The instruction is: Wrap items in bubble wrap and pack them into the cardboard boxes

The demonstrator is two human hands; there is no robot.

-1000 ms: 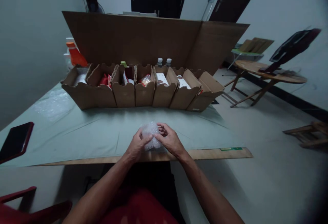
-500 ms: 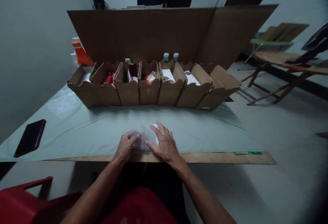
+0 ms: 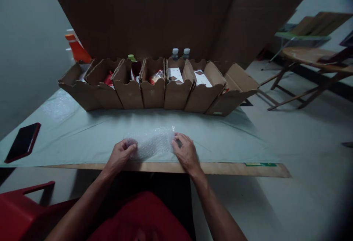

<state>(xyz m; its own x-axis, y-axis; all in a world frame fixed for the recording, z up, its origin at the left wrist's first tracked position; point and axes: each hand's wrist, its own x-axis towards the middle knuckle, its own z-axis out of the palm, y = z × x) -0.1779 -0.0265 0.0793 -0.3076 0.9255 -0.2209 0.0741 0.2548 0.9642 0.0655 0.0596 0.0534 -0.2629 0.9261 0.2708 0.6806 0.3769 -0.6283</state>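
A clear sheet of bubble wrap (image 3: pixel 154 142) stretches between my hands, low over the green cloth near the table's front edge. My left hand (image 3: pixel 121 153) pinches its left end between thumb and fingers. At the other end, my right hand (image 3: pixel 186 151) has thumb and forefinger closed on the right edge. Whether anything lies beneath the wrap I cannot tell.
A row of cardboard bins (image 3: pixel 154 96) holding packets and boxes stands behind the wrap, before a tall cardboard panel (image 3: pixel 143 24). A phone (image 3: pixel 23 142) and more clear wrap (image 3: pixel 59 105) lie at left. A red stool (image 3: pixel 24 204) is below, wooden chair (image 3: pixel 306 57) right.
My hands have moved apart, and the bubble wrap now shows as a wider sheet between them. The right hand's spread fingers have closed on its edge. The camera view has tilted down.
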